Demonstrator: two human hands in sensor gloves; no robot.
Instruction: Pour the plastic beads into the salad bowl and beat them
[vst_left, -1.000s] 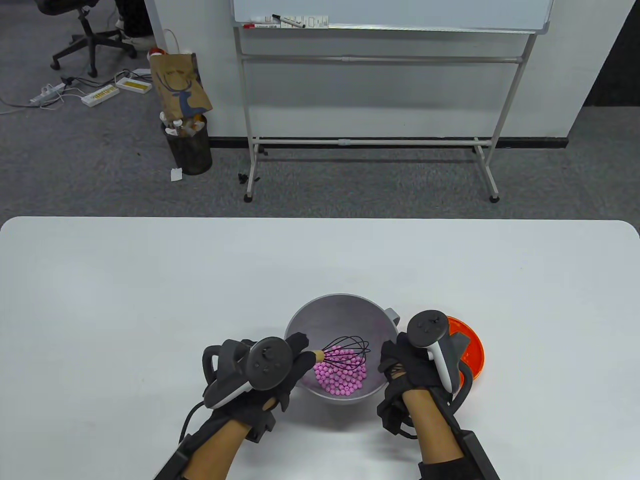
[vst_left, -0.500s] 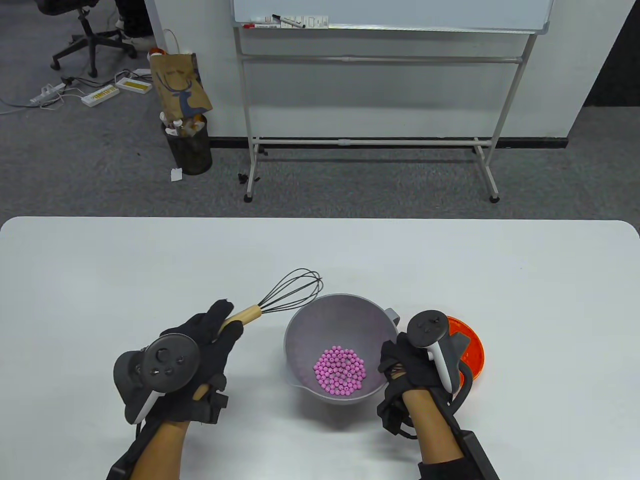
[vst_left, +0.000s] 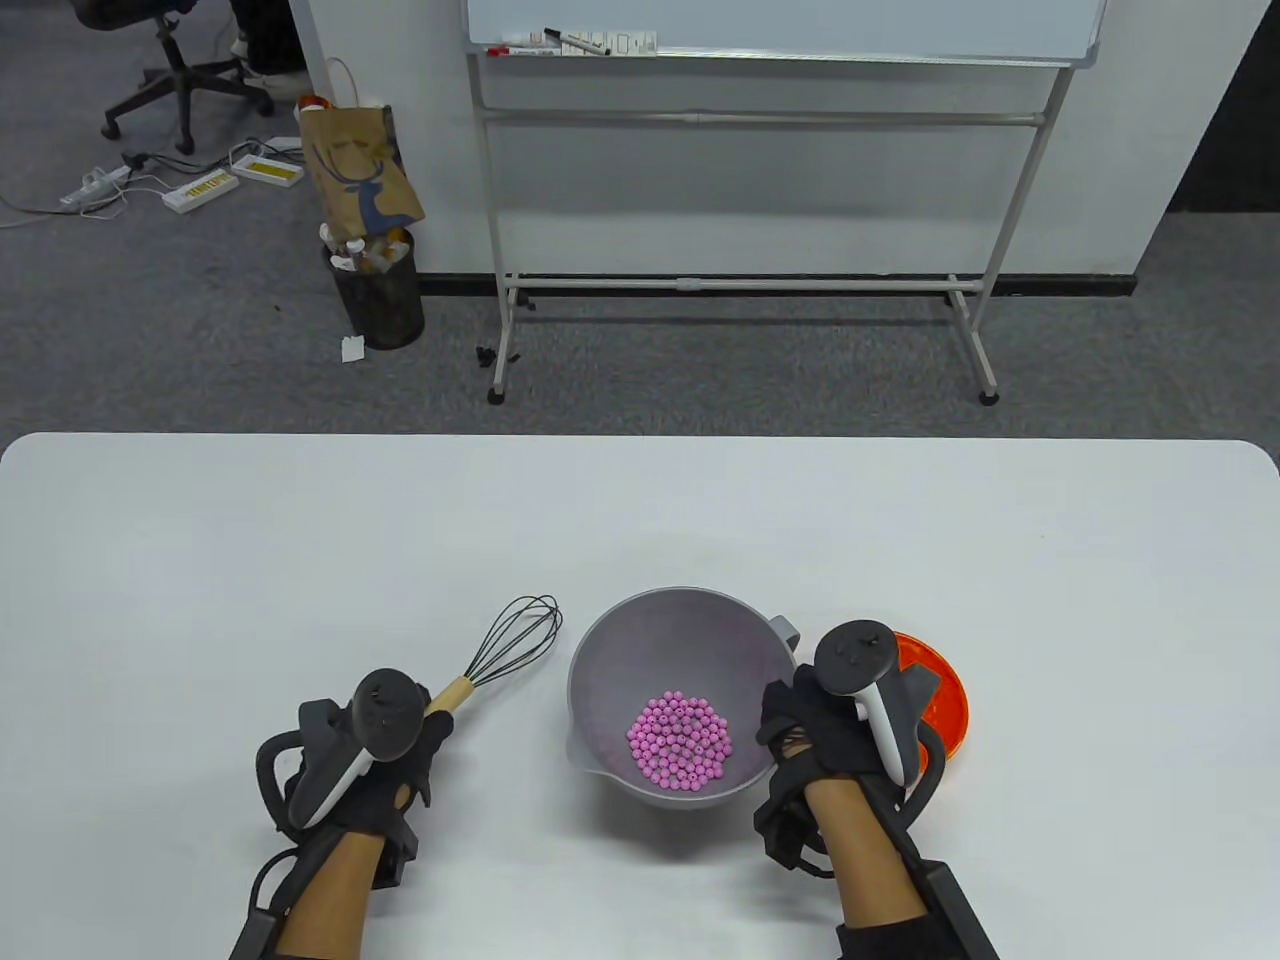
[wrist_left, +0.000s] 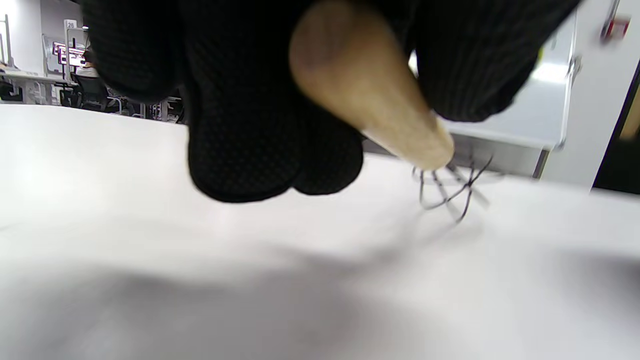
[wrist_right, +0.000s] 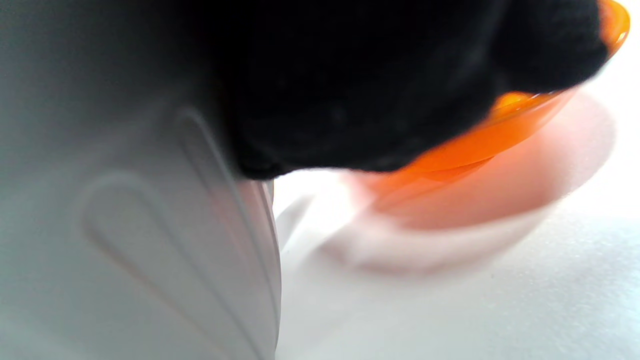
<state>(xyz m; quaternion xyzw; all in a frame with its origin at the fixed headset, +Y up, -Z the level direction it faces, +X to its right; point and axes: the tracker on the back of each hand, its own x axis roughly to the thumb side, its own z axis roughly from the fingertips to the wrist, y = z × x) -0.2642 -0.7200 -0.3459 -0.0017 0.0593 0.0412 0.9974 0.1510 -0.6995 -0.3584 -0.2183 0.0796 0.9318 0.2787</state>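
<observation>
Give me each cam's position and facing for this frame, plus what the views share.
Table view: high at the person's side, looking down and out over the table; shows both forearms, left hand, right hand, gray bowl of pink beads.
Left wrist view: low over the tabletop, looking along the whisk; gloved fingers hang from the top.
Right wrist view: pressed close beside the bowl wall, facing the orange dish; dark glove fills the top.
Shared: whisk in table and left wrist views; bowl and orange dish in table and right wrist views.

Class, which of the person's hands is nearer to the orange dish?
Right. The right hand is at the salad bowl's right rim, beside the orange dish; the left hand is across the bowl, holding the whisk.
</observation>
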